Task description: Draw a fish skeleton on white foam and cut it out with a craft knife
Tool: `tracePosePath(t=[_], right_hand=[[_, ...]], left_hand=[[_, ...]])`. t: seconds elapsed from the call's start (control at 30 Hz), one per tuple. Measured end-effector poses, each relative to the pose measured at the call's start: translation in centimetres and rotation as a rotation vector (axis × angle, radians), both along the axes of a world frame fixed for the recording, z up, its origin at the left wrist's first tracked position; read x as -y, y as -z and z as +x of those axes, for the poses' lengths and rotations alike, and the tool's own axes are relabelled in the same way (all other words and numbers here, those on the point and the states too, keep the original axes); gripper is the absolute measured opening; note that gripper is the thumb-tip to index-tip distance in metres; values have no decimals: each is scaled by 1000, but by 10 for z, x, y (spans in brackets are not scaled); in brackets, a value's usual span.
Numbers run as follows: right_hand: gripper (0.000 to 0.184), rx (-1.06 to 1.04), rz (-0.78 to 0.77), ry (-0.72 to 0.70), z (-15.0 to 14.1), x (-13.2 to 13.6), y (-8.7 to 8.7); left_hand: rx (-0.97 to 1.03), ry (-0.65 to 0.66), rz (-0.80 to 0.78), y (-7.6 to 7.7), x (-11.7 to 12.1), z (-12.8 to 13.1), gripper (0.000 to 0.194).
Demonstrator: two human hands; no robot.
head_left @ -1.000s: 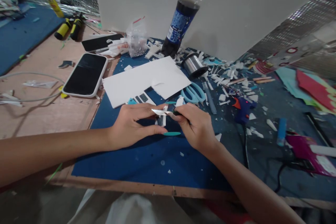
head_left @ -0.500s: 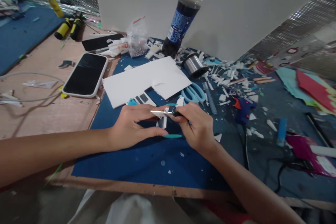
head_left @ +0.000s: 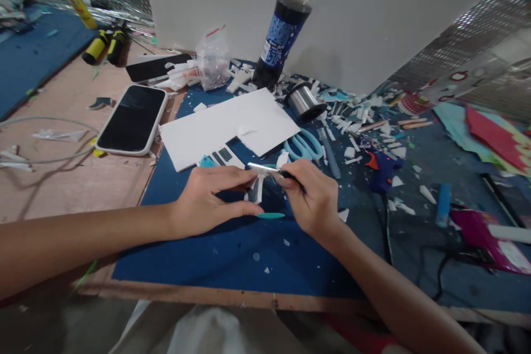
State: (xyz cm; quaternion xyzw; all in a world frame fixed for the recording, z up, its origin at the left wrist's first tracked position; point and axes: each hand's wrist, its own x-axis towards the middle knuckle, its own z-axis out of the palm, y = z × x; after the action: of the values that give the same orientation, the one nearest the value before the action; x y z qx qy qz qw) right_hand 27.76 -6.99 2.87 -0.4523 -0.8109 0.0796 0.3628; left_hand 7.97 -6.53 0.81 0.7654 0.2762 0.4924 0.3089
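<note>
My left hand (head_left: 207, 196) is closed, with thumb and index finger around a small white piece (head_left: 256, 191) that has a dark grey face. A long teal nail (head_left: 271, 215) stands out from the thumb tip. In my closed right hand (head_left: 312, 196) is a small knife (head_left: 265, 168); its dark handle is mostly covered by my fingers. The blade points left and lies over the upper end of the white piece; whether it touches is unclear. Just beyond my left hand lies a white cut-out strip with dark slots (head_left: 226, 156).
Behind my hands are a white board (head_left: 207, 127), light-blue-handled scissors (head_left: 305, 145), a wire spool (head_left: 305, 102) and a dark drink bottle (head_left: 280, 38). A phone (head_left: 133, 119) lies left. White scraps and a blue glue gun (head_left: 381, 171) with its cord lie right.
The knife blade has tilted and moved slightly up and to the right over the white piece, its flat side showing now. My left hand has barely moved; the view has shifted slightly.
</note>
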Motion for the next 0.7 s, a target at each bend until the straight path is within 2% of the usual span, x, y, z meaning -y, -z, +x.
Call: tracePosePath(t=[0.07,0.13,0.23,0.3,0.5,0.7], right_hand=[[25,-112,-104,89,2,1,-1],[28,-257,-275,113,3,1,-3],[24,-410,-545,41,2,2,-8],[27,-439,-661,14,1,3,-11],[29,-423,-831,32,-1,5,-17],[27,-524,-944,7,-7,6,-25]], left_hand=[[-13,-37,11,1,0,0,45],[-37,-67,20,1,-1,1,44],[-94,-101,40,1,-2,1,38],[-139,-116,59,1,-2,1,37],[-249,-146,112,4,0,-1,39],[-286,-147,128,5,0,1,33]])
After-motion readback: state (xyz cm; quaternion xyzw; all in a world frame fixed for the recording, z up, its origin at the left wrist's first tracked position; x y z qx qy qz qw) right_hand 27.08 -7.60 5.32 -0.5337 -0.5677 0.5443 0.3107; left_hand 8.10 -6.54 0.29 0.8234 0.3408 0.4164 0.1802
